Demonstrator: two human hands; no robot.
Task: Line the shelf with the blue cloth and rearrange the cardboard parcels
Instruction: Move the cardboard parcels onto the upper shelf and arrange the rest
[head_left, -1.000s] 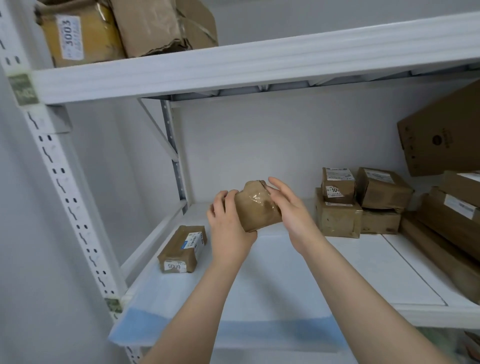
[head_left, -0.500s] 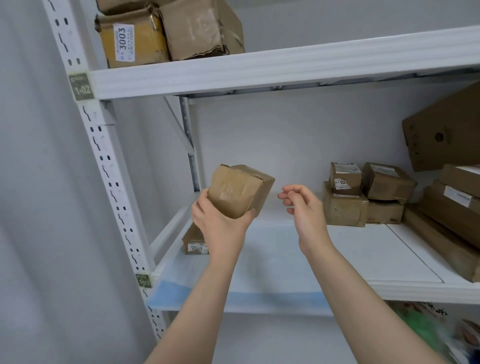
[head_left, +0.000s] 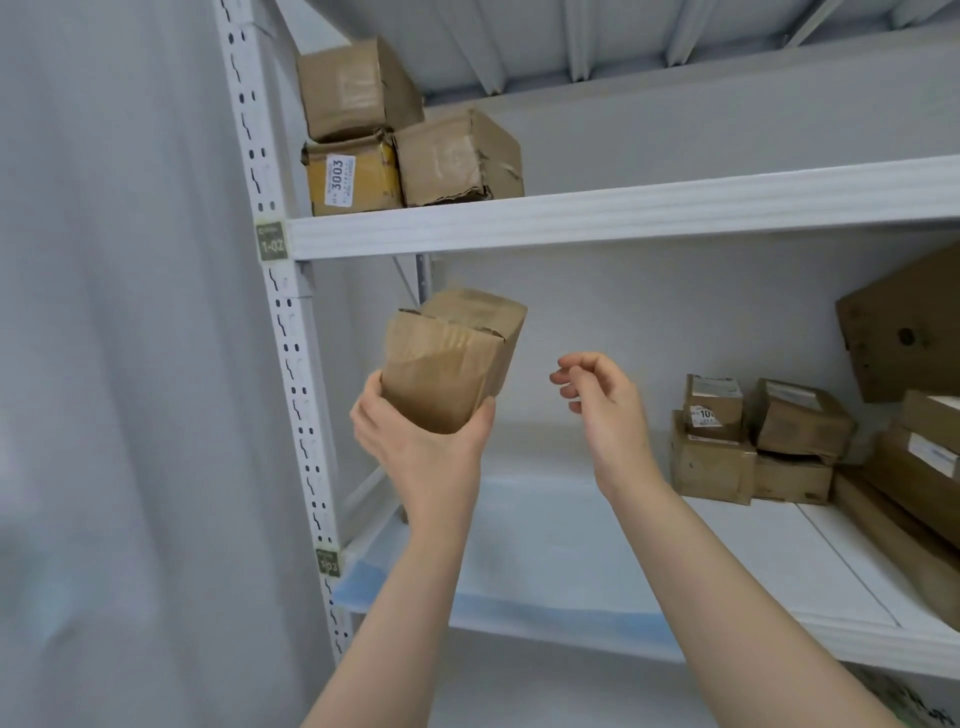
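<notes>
Cardboard parcel (head_left: 452, 364) gripped from beneath in left hand (head_left: 421, 447), fingers and thumb curled round its base, held up before the rack (head_left: 291, 332). Right hand (head_left: 605, 410) near it, apart, fingers loosely curled, holding nothing. Blue cloth (head_left: 545, 566) spread over left part of lower shelf (head_left: 779, 566).

Soft, even light is cast throughout, with only faint shade under the white metal upper shelf (head_left: 623, 213). The pale blue cloth (head_left: 545, 545) is washed almost white. The raised brown cardboard parcel (head_left: 447, 364) is smeared by motion blur, and the white perforated upright (head_left: 290, 364) is bowed by lens distortion.
</notes>
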